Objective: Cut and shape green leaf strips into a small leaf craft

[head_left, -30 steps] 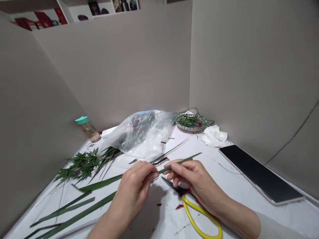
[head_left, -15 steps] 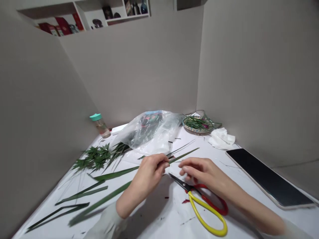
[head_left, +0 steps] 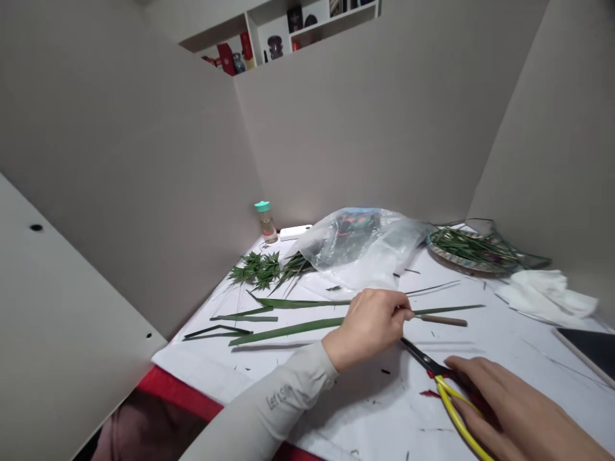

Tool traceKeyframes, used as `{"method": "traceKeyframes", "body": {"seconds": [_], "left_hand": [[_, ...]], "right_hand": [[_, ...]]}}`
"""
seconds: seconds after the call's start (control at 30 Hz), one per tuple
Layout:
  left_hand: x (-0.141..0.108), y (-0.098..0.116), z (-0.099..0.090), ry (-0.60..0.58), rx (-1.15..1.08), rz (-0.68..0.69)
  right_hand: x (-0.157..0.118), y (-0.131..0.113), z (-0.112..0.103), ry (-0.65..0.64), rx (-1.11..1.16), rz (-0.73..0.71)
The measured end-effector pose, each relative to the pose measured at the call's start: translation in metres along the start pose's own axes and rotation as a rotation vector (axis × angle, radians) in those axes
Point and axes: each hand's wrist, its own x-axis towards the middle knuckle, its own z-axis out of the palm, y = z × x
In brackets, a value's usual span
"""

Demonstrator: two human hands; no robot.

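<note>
My left hand (head_left: pixel 377 320) is closed, pinching a long green leaf blade (head_left: pixel 288 330) above the white cloth. The blade runs out to the left, its shadow just below it. Right of the fingers, a narrow green tip (head_left: pixel 456 310) and a brownish strip (head_left: pixel 444 320) stick out; how they join inside the fist is hidden. My right hand (head_left: pixel 509 397) lies over the handles of the scissors (head_left: pixel 432 366), its thumb across the yellow loop and its fingers covering the red one. The black blades point toward my left hand.
More leaf blades (head_left: pixel 302 302) and folded strips (head_left: pixel 216 330) lie at left. Behind are leafy sprigs (head_left: pixel 257 269), a bottle (head_left: pixel 267 224), a clear plastic bag (head_left: pixel 355 250), a basket of greenery (head_left: pixel 468 266), crumpled white tissue (head_left: pixel 548 291) and a dark tablet (head_left: pixel 593 352).
The view has turned left, so everything appears farther right. My right hand has come down from above the scissors onto their handles. My left hand keeps hold of the leaf blade.
</note>
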Motion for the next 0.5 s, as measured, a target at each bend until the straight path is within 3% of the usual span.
{"method": "traceKeyframes", "body": {"seconds": [0.17,0.3,0.37,0.5], "left_hand": [[0.003,-0.005,-0.011,-0.011,-0.107,-0.027],[0.011,-0.016,-0.021,-0.074,-0.22,-0.032],[0.014,-0.02,-0.024,-0.109,-0.264,-0.032],[0.015,-0.023,-0.026,-0.16,-0.329,-0.053]], "right_hand": [[-0.003,-0.022,-0.027,0.054,0.147,0.237],[-0.004,-0.023,-0.036,0.096,0.733,0.489],[-0.001,-0.024,-0.037,0.117,0.906,0.537],[0.004,-0.034,-0.037,0.109,0.941,0.559]]}}
